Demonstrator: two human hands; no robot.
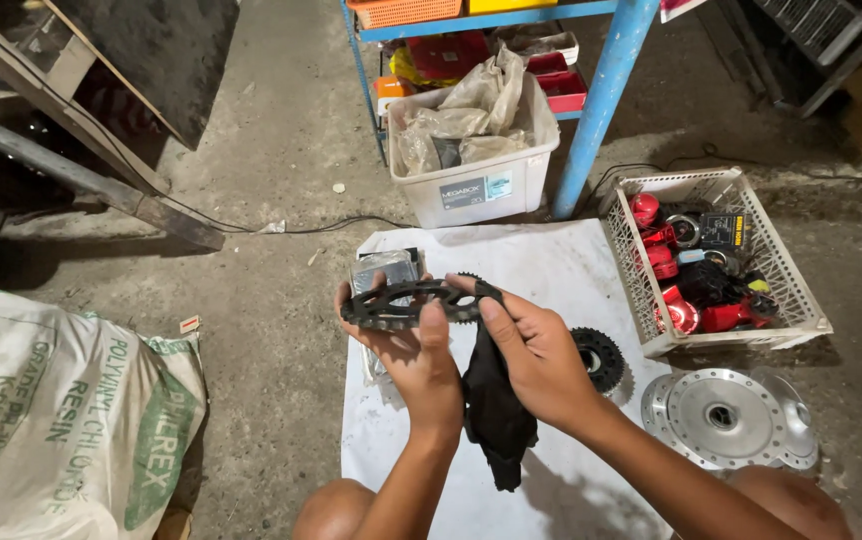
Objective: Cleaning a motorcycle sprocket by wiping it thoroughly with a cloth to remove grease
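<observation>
Gripping a black sprocket (pixel 413 303) edge-on, the left hand (pixel 413 352) and right hand (pixel 534 352) close on it (a black rag (pixel 496 415) hangs beneath) over a white sheet (pixel 541 265); another sprocket (pixel 599 356) lies nearby.

Two sprockets (pixel 419 303) (pixel 599 357), one black rag (pixel 496 415), two silver hubs (pixel 726 418), one white basket (pixel 641 290), one sack (pixel 61 410).

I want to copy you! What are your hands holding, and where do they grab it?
Both hands grip a black sprocket: left hand underneath, right hand at its right edge, also holding a black rag.
</observation>
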